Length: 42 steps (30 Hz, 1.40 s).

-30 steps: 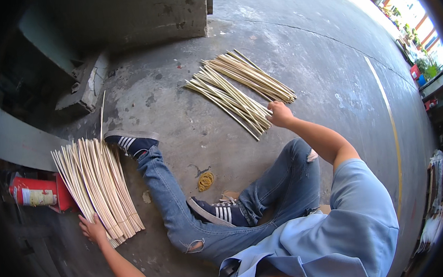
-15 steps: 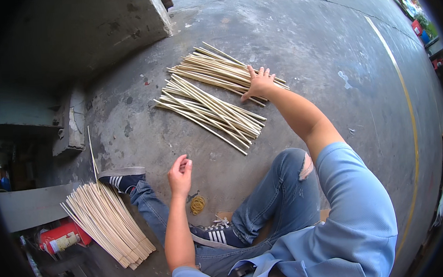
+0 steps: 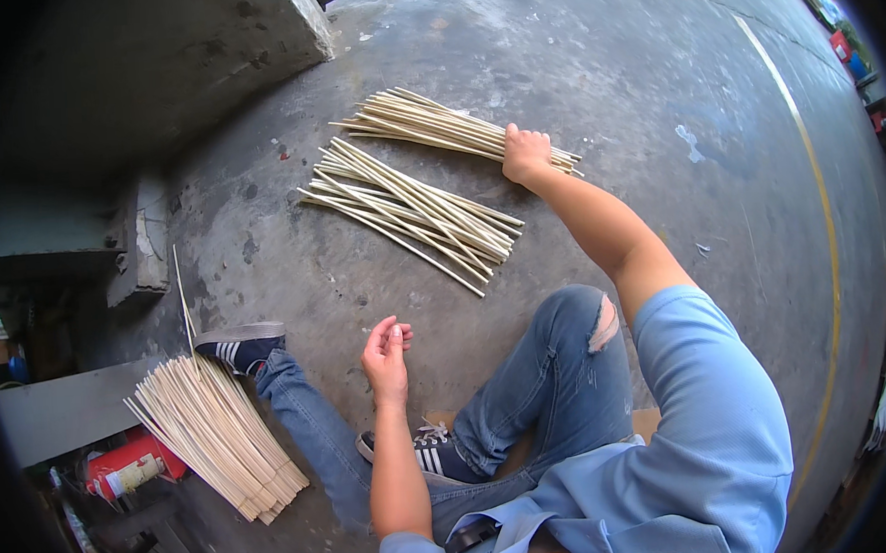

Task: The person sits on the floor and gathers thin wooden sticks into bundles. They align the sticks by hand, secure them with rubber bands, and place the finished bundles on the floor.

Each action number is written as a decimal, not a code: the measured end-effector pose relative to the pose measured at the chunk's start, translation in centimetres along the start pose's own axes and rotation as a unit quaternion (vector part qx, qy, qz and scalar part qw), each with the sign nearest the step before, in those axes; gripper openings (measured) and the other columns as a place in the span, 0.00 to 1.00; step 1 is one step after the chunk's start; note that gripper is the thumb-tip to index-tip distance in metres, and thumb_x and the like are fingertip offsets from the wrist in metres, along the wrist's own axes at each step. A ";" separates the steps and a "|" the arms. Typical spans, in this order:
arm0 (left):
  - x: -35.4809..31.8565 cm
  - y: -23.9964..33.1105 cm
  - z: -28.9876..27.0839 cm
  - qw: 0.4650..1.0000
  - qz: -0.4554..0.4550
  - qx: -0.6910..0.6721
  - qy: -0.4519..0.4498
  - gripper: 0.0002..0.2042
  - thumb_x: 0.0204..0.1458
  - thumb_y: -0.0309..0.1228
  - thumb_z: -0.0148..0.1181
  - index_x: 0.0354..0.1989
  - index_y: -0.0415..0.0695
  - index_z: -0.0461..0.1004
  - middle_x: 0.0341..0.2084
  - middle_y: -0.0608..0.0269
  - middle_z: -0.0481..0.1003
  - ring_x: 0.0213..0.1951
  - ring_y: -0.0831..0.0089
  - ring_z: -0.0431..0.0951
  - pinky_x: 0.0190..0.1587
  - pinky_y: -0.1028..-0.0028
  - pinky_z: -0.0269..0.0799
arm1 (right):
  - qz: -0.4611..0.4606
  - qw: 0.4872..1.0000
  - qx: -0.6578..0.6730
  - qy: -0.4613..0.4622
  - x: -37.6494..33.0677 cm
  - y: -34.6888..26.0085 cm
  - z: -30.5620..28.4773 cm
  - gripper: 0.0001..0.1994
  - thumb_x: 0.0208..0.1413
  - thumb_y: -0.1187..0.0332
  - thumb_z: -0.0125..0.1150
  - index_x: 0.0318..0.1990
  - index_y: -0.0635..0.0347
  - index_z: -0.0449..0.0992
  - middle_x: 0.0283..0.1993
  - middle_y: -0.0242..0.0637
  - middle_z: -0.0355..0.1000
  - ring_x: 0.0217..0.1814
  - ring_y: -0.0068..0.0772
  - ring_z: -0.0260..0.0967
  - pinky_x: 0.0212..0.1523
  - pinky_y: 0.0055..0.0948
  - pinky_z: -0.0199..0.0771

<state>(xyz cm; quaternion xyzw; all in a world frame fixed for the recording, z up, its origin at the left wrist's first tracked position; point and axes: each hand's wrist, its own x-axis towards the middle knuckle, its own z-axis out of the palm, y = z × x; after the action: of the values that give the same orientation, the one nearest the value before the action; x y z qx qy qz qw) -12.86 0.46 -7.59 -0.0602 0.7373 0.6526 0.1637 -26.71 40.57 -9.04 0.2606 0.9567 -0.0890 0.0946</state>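
My right hand (image 3: 528,153) is closed round the right end of a bundle of thin pale wooden sticks (image 3: 425,117) on the floor. Nearer to me lies a second, looser pile of sticks (image 3: 415,215), some crossing at angles; neither hand touches it. My left hand (image 3: 386,357) is held above the floor in front of my shin, palm turned inward. Its fingers are loosely bent and slightly apart, with nothing visible in them. A large stack of sticks (image 3: 216,439) lies at the left beside my outstretched foot.
My legs in jeans (image 3: 539,392) fold across the near floor. A red container (image 3: 132,468) sits behind the large stack, by a grey beam (image 3: 74,411). A concrete block (image 3: 141,242) stands at the left. A yellow line (image 3: 831,256) runs along the floor at the right.
My right hand has gone from spread over the far sticks to closed round them, and they sit closer together. My left hand has moved slightly right; its forearm now hides the coiled yellow bands.
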 end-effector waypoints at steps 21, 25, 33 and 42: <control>-6.3 -1.7 0.7 0.994 -0.032 -0.104 0.019 0.12 0.66 0.30 0.56 0.53 0.36 0.75 0.38 0.58 0.82 0.39 0.73 0.81 0.41 0.74 0.78 | -0.011 1.000 -0.008 -0.014 -3.2 2.9 -2.3 0.16 0.53 0.72 0.59 0.50 0.57 0.68 0.46 0.51 0.79 0.54 0.52 0.78 0.50 0.45 0.79; -6.6 -0.8 1.3 0.991 -0.027 -0.132 0.004 0.13 0.66 0.31 0.57 0.53 0.37 0.75 0.38 0.58 0.82 0.39 0.73 0.82 0.42 0.74 0.77 | -0.013 0.999 0.020 -0.035 -5.6 3.6 -6.5 0.17 0.50 0.72 0.61 0.48 0.58 0.69 0.44 0.49 0.79 0.51 0.53 0.78 0.48 0.46 0.79; -4.9 7.7 3.0 0.968 0.119 -0.195 -0.107 0.45 0.52 0.40 0.75 0.73 0.42 0.52 0.60 0.55 0.70 0.58 0.65 0.74 0.63 0.63 0.69 | -0.195 0.890 0.392 -0.126 -19.5 -3.7 -8.9 0.21 0.43 0.71 0.70 0.45 0.57 0.68 0.38 0.48 0.78 0.43 0.52 0.78 0.41 0.43 0.76; -9.2 14.4 2.0 0.929 0.329 -0.149 -0.076 0.42 0.47 0.33 0.77 0.68 0.40 0.56 0.45 0.57 0.75 0.51 0.65 0.76 0.59 0.60 0.73 | -0.445 0.712 0.542 -0.041 -29.2 -12.2 -2.0 0.24 0.42 0.69 0.72 0.46 0.59 0.67 0.40 0.50 0.76 0.44 0.59 0.75 0.44 0.46 0.76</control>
<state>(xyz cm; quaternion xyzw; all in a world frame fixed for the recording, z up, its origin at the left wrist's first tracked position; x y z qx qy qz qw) -8.28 3.27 8.71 0.2125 0.5950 0.7750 -0.0156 -8.52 16.60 1.00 -0.1927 0.7447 -0.6347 -0.0738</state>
